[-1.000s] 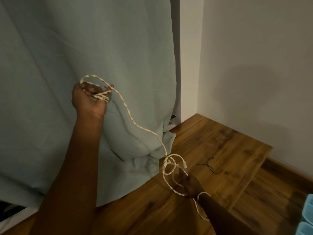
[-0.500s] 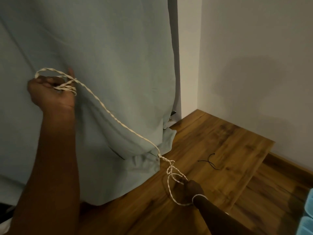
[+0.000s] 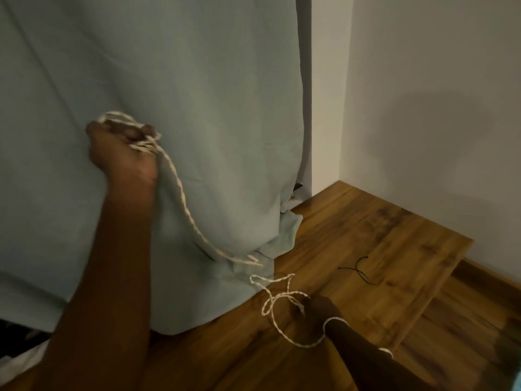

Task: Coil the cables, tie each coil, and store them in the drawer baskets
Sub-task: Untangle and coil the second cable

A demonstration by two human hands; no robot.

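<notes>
Left hand [image 3: 121,153] moved rightward, gripping slackened white cable [image 3: 191,221]

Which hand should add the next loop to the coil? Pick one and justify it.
Right. The left hand already grips the gathered loops of the white twisted cable up by the curtain, while the right hand pinches the loose, tangled end low over the floor.

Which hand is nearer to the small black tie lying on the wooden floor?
Right. The right hand is low by the floor, holding the white cable just left of and below the black tie. The left hand is raised far to its left, gripping cable loops.
</notes>
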